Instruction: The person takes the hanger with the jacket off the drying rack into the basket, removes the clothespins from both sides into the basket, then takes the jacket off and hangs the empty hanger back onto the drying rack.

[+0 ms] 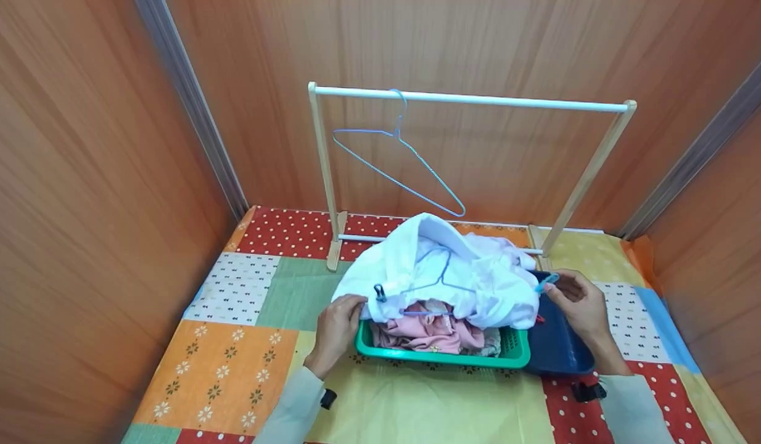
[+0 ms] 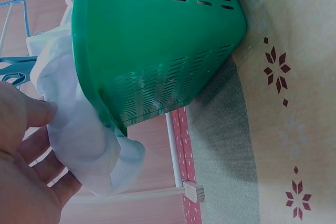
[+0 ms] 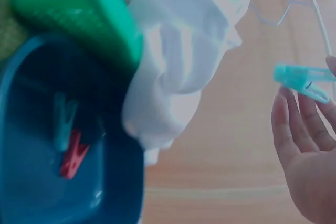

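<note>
A white garment (image 1: 380, 265) with a blue wire hanger (image 1: 443, 271) inside it lies over the green basket (image 1: 442, 359). My left hand (image 1: 336, 330) holds the garment's left edge between thumb and fingers. Close to that thumb, a dark teal clothespin (image 1: 380, 293) is clipped on the cloth. By the garment's right side, my right hand (image 1: 585, 305) pinches a light blue clothespin (image 3: 294, 77) by its handle end. In the right wrist view this clothespin is apart from the cloth. Folded pink clothes (image 1: 442, 336) fill the basket below.
A dark blue tub (image 1: 571, 348) stands right of the basket, holding a teal clothespin (image 3: 64, 121) and a red clothespin (image 3: 74, 156). Behind, a wooden rack with a white bar (image 1: 510, 101) carries another blue hanger (image 1: 430, 166). Wood-grain panels (image 1: 78, 185) enclose the patchwork cloth (image 1: 232, 364).
</note>
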`<state>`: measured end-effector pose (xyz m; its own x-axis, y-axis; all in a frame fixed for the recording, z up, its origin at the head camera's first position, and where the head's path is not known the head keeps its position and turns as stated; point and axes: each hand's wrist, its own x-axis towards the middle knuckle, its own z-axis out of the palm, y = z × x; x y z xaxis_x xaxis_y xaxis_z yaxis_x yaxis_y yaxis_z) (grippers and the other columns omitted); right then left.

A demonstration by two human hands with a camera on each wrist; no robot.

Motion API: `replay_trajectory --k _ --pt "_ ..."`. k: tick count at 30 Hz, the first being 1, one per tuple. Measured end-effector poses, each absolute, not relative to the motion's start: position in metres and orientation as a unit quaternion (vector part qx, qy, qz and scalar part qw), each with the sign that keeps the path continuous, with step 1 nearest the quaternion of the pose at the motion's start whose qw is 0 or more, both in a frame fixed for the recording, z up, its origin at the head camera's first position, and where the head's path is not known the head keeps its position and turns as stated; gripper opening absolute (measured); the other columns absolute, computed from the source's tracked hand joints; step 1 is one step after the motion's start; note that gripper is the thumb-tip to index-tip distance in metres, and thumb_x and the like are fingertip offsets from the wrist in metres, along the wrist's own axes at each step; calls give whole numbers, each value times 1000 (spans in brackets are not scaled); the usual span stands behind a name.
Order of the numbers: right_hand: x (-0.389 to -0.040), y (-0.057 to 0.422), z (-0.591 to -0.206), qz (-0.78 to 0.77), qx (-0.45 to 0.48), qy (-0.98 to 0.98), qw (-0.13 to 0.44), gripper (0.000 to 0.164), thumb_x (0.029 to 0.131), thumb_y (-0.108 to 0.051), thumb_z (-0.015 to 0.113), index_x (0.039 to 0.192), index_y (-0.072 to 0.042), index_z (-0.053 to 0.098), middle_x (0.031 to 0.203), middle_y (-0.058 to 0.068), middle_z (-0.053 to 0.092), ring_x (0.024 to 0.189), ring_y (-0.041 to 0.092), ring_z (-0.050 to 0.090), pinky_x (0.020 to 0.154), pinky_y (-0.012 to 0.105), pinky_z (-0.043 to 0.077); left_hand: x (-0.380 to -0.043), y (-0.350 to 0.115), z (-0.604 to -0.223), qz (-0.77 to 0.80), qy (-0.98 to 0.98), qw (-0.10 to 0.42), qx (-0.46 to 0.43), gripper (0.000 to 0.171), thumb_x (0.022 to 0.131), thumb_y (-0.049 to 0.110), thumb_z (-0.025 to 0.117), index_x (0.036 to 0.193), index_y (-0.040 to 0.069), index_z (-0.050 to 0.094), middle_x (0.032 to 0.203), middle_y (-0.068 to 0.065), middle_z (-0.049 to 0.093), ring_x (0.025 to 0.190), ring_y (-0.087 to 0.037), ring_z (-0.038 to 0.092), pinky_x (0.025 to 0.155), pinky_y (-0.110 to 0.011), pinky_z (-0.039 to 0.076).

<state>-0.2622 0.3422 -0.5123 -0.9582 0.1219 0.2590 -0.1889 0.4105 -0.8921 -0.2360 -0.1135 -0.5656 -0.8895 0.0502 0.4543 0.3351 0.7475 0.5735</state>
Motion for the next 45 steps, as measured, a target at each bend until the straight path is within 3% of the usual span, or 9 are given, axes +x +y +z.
replay_trajectory --k 3,6,10,13,19,28,45 --pt "-262 353 -523 511 -23 -850 128 42 93 -27 67 126 -2 60 111 1 67 93 -8 60 79 5 48 -234 -113 -566 -342 -913 199 -102 16 93 8 65 105 14 75 104 0 75 97 -16 70 83 -35 58" --pt "-263 363 -537 459 -59 -881 95 50 94 -38 65 132 -6 58 122 14 64 101 3 61 78 5 46 -233 -113 -567 -346 -915 185 -96 17 94 8 65 106 15 75 105 0 75 98 -16 70 84 -35 58" --pt "-264 374 -555 402 -72 -912 51 51 96 -37 62 136 -6 55 127 23 61 113 33 62 88 28 54 -232 -113 -568 -348 -915 180 -95 18 94 8 64 107 15 75 106 0 75 99 -16 70 84 -34 58" --pt "-264 377 -566 382 -67 -921 27 48 97 -27 62 137 -3 53 127 27 60 116 42 60 93 49 52 -231 -114 -569 -345 -914 186 -100 18 94 7 65 107 15 75 106 0 75 99 -16 70 84 -34 58" --pt "-267 376 -577 369 -61 -927 -10 46 96 -18 61 138 -1 51 128 30 58 117 44 58 96 54 49 -232 -115 -569 -341 -913 199 -100 17 94 8 65 106 15 75 105 0 75 98 -16 70 83 -34 58" --pt "-272 376 -568 382 -56 -922 -39 51 98 -18 59 142 1 44 139 31 50 128 46 51 104 56 43 -235 -115 -568 -336 -911 214 -106 15 93 9 66 103 14 76 102 1 75 94 -17 71 79 -36 59" --pt "-252 321 -489 435 41 -899 38 50 100 -31 57 141 -6 49 141 19 55 131 37 52 108 52 40 -238 -114 -568 -343 -909 214 -104 15 94 10 66 104 14 76 102 0 75 94 -16 71 79 -34 59"
